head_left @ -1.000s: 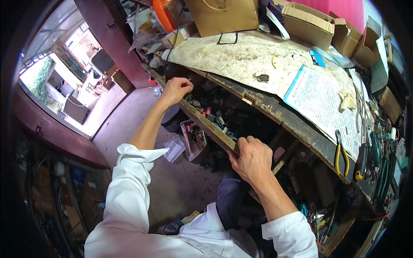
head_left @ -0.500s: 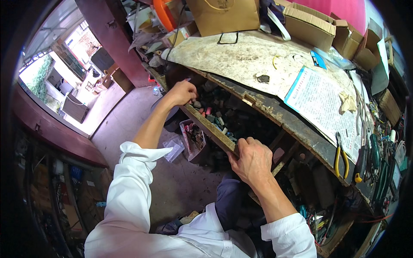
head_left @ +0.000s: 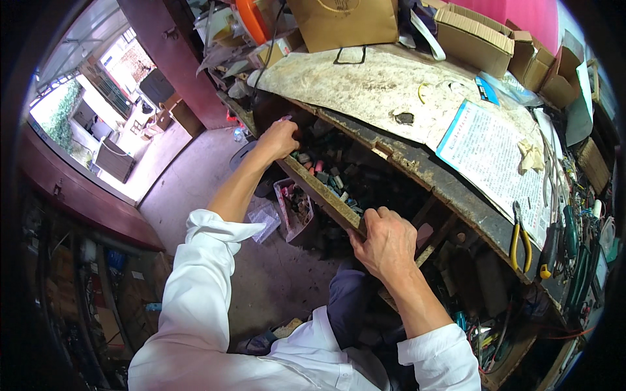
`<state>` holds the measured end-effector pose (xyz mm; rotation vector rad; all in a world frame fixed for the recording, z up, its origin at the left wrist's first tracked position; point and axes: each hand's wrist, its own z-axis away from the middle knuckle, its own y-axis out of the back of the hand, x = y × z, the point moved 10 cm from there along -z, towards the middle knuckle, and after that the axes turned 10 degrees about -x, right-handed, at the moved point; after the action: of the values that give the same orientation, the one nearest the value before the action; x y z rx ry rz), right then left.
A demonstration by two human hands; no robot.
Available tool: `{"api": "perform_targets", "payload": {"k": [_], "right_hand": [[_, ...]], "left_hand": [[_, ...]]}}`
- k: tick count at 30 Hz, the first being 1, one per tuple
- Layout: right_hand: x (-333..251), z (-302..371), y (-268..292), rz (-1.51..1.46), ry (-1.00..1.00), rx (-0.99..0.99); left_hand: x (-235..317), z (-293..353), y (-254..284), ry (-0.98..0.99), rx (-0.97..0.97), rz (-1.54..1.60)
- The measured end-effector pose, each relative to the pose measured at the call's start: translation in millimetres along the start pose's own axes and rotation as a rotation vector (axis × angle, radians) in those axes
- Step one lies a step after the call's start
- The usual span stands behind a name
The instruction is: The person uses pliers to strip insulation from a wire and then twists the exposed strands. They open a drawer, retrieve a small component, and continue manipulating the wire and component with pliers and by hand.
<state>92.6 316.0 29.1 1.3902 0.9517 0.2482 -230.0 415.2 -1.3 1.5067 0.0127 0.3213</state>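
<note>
A wooden drawer [head_left: 325, 195] is pulled partway out from under the workbench, full of small parts. Among them are pinkish-red, green and pale cylindrical pieces [head_left: 336, 181]. My left hand [head_left: 280, 139] is closed over the far left end of its front board, with the fingertips partly hidden inside. At the near right end, my right hand [head_left: 386, 240] grips the same board, thumb outside and fingers curled over the top. Dark shadow hides the back of the drawer.
On the worn bench top [head_left: 365, 85] lie a printed sheet [head_left: 492, 163], yellow-handled pliers [head_left: 520, 241] and several tools. Cardboard boxes [head_left: 473, 39] and a gold paper bag [head_left: 345, 26] stand behind. Below the drawer, a bin of scraps [head_left: 297, 215] sits on the floor near bubble wrap [head_left: 264, 223].
The view has shifted slightly. Both hands keep their hold on the drawer front, and no clear movement of the drawer shows.
</note>
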Motion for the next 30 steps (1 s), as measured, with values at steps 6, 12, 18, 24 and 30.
{"api": "perform_targets", "payload": {"k": [6, 12, 18, 24, 30], "right_hand": [[4.6, 1.2, -1.2, -0.037, 0.003, 0.071], [3.7, 0.9, 0.2, -0.010, -0.009, 0.014], [2.6, 0.3, -0.7, 0.013, -0.019, -0.018], [2.1, 0.9, 1.0, 0.000, -0.003, 0.014], [0.6, 0.8, -2.8, -0.014, -0.005, 0.027]], "left_hand": [[6.9, 1.9, 5.4, -0.108, -0.044, 0.208], [36.5, 39.1, 13.4, -0.197, -0.112, 0.776], [74.1, 72.1, 21.4, -0.312, -0.166, 1.243], [94.5, 90.3, 25.6, -0.360, -0.225, 1.431], [97.0, 121.2, 16.0, -0.394, -0.210, 1.656]]}}
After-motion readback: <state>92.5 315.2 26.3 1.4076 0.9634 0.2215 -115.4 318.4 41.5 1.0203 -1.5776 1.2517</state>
